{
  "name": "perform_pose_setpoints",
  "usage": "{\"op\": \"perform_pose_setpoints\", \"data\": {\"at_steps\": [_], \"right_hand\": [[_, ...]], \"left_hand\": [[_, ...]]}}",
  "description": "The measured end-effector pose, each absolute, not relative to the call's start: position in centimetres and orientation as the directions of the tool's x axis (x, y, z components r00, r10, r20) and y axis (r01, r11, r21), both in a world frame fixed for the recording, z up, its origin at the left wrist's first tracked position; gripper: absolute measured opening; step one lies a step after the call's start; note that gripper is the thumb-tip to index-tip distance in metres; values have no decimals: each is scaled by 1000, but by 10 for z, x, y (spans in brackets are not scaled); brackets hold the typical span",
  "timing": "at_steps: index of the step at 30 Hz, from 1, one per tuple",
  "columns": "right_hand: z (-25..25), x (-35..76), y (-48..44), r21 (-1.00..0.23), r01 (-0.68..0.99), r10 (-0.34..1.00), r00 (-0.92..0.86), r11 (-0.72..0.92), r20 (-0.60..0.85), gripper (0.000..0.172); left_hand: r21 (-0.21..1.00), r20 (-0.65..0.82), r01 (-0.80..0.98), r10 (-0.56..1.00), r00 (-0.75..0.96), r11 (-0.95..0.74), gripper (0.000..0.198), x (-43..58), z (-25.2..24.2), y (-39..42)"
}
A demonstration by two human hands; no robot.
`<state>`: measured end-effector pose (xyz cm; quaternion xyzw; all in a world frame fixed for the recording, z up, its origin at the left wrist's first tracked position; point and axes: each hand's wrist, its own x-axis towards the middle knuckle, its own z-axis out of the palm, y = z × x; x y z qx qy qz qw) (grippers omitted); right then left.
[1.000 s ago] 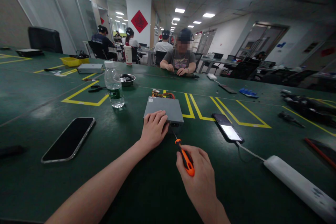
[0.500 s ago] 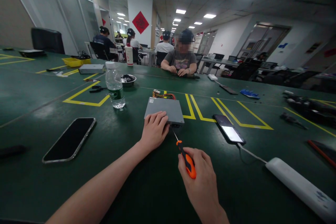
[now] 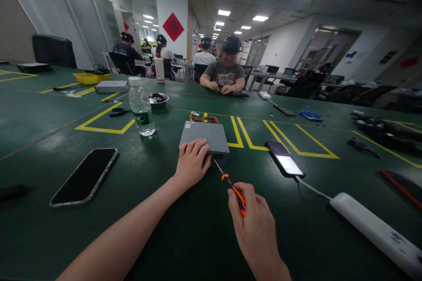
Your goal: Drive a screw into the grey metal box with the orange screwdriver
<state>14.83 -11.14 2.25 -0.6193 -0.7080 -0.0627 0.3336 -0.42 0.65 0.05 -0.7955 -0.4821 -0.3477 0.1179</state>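
Note:
A flat grey metal box (image 3: 207,136) with coloured wires (image 3: 204,118) at its far end lies on the green table (image 3: 184,228). My left hand (image 3: 191,163) rests on its near left corner, fingers curled over the edge. My right hand (image 3: 253,224) grips an orange-and-black screwdriver (image 3: 234,191). The thin shaft of that tool points up and left at the box's near side, and its tip is at or just short of that side.
A black phone (image 3: 84,176) lies at the left and a lit phone (image 3: 285,159) on a cable to a white power strip (image 3: 376,228) at the right. A water bottle (image 3: 141,106) and metal bowl (image 3: 158,99) stand behind. A person (image 3: 224,74) sits across the table.
My right hand has drawn slightly back and to the right with the screwdriver, turning it a little. My left hand stays on the box.

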Motion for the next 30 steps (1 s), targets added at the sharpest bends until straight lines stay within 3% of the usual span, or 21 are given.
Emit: {"op": "perform_pose_setpoints", "data": {"at_steps": [4,8,11,15,17,20,23,30], "right_hand": [[23,144,-111,-188,926,761,-142,328,633,20],[23,136,-112,-171,919,718,-153,357,679,22],[21,133,-112,-226,906,727,-120,359,676,20],[19,137,-109,-441,859,806,58,261,590,38],[21,140,-109,-513,829,828,116,224,549,29],[25,141,-108,-465,843,819,54,269,572,14],[26,140,-109,-407,845,797,-35,345,603,9],[19,144,-108,-588,790,868,157,176,471,25]], "left_hand": [[149,665,851,688,290,-503,24,-4,1,6],[145,663,851,688,295,-504,24,-4,1,6],[139,667,850,683,299,-508,24,-4,0,6],[143,671,850,680,294,-508,24,-4,0,7],[143,673,849,679,293,-508,24,-4,0,7],[142,672,850,680,293,-507,23,-4,1,7],[142,674,851,679,292,-506,23,-3,1,7],[146,673,848,679,292,-509,23,-3,1,7]]}}
